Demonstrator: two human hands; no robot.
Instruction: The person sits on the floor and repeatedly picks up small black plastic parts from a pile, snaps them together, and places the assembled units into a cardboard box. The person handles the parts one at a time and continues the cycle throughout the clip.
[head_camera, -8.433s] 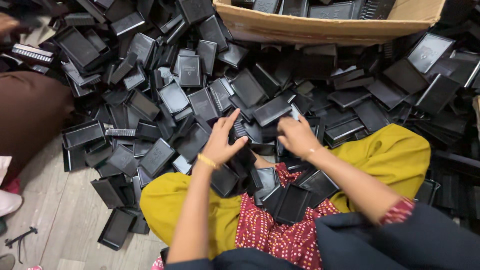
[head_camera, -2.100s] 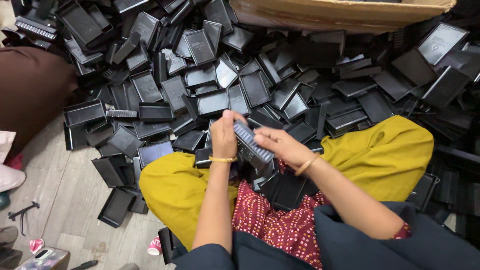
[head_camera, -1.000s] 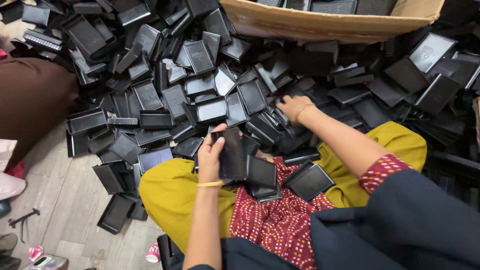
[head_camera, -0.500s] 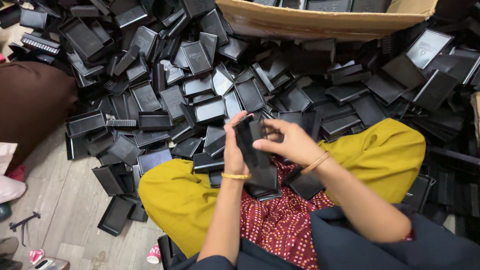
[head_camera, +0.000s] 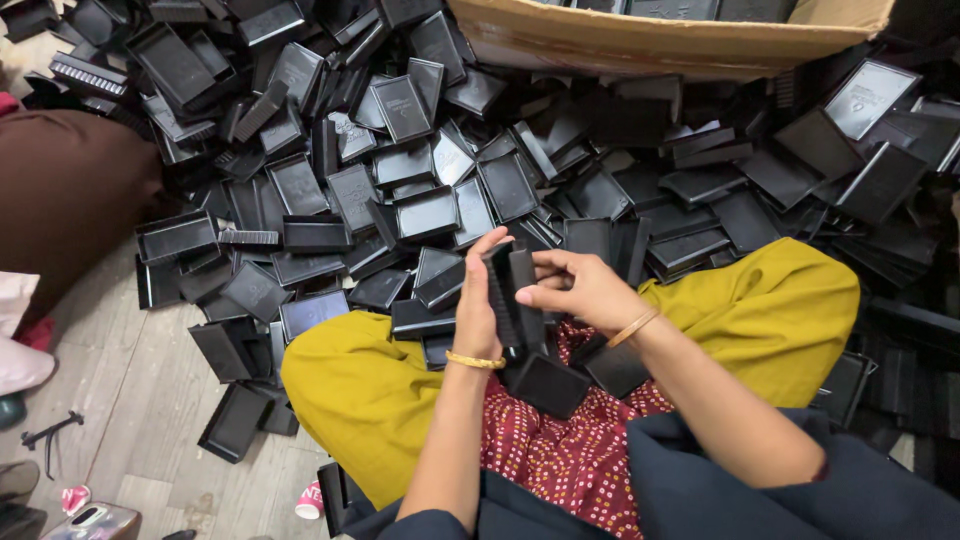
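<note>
Left hand, right hand: both grips clamped on black plastic trays (flat, ribbed rectangles)

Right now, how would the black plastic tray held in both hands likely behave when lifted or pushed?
The black plastic tray probably stays stiff: it stands on edge between the left hand and right hand without sagging. Likely light, pinched by fingertips. Flat-sided, so it should slide rather than roll.

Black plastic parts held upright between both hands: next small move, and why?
Probably press them together. The left hand grips the black plastic parts upright as a stack, and the right hand has its fingers on the outer face, with a gap showing at the top.
</note>
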